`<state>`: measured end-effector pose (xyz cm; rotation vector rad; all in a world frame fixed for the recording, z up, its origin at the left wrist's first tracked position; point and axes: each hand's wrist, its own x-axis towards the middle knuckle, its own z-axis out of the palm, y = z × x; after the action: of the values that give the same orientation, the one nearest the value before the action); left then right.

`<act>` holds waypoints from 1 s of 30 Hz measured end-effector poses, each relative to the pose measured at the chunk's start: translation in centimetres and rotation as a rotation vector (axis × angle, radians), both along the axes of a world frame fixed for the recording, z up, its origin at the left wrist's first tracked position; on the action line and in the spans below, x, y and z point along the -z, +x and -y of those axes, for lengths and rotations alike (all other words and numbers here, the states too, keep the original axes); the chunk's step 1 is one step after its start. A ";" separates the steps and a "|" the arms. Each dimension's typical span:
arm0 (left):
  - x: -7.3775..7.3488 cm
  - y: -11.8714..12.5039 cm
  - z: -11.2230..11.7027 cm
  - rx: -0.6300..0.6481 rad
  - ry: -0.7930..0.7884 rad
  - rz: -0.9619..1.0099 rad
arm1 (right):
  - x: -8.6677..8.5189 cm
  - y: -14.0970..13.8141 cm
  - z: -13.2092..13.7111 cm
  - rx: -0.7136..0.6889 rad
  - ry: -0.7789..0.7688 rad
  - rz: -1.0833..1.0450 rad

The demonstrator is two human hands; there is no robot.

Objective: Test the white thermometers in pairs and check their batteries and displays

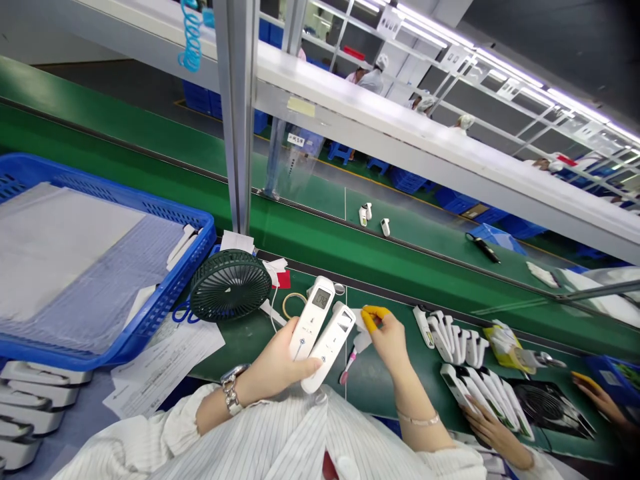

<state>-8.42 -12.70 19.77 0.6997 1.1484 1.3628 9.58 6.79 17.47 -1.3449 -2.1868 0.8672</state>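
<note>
My left hand (280, 363) is wrapped round two white handheld thermometers side by side. The left thermometer (313, 320) has a lit grey display with characters on it; the right thermometer (330, 347) shows a pale window with dark shapes. My right hand (387, 337), yellow finger covers on its fingertips, is closed in a pinch beside the right thermometer's head. Something white and thin shows at those fingertips, too unclear to name. Below it on the green bench lies a pink-and-white brush-like tool (350, 360).
A blue basket (187, 217) with thermometers stands left, beside a dark green fan (230, 285) and paper sheets (167, 367). White thermometers (487, 393) lie in rows at right, where a co-worker's hand (493, 430) touches them. A metal post (237, 120) rises ahead.
</note>
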 end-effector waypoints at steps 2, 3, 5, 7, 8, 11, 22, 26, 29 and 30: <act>0.1 0.1 0.0 -0.013 0.013 0.019 | 0.5 0.1 1.0 -0.085 -0.144 -0.034; 0.1 0.1 0.0 -0.019 0.019 0.043 | 0.4 0.1 1.6 -0.148 -0.257 -0.079; 0.2 0.3 -0.1 -0.020 0.033 0.118 | -0.1 0.0 2.8 -0.283 -0.558 -0.241; 0.2 0.5 -0.1 -0.008 0.061 0.221 | -1.0 -0.2 4.1 -0.395 -0.874 -0.453; 0.1 0.6 -0.1 0.006 0.078 0.278 | -1.5 -0.4 4.6 -0.427 -0.986 -0.549; -0.2 1.1 -0.1 0.078 0.109 0.422 | -2.7 -0.9 6.1 -0.445 -1.097 -0.722; -0.1 2.3 0.1 0.267 0.012 0.205 | -2.8 -0.6 9.0 -0.172 -1.113 -0.858; -0.1 2.4 -0.3 0.287 0.002 -0.205 | -2.7 -0.1 9.5 -0.069 -1.100 -0.905; -0.2 2.7 -0.8 0.359 0.003 -0.473 | -2.6 0.3 9.8 0.055 -1.048 -0.931; -0.2 2.9 -1.0 0.379 0.008 -0.530 | -2.6 0.4 9.8 0.090 -1.039 -0.938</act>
<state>-5.50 -11.73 19.92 1.2642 1.3314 0.8812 10.00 -3.02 20.07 -0.9907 -0.9097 2.1819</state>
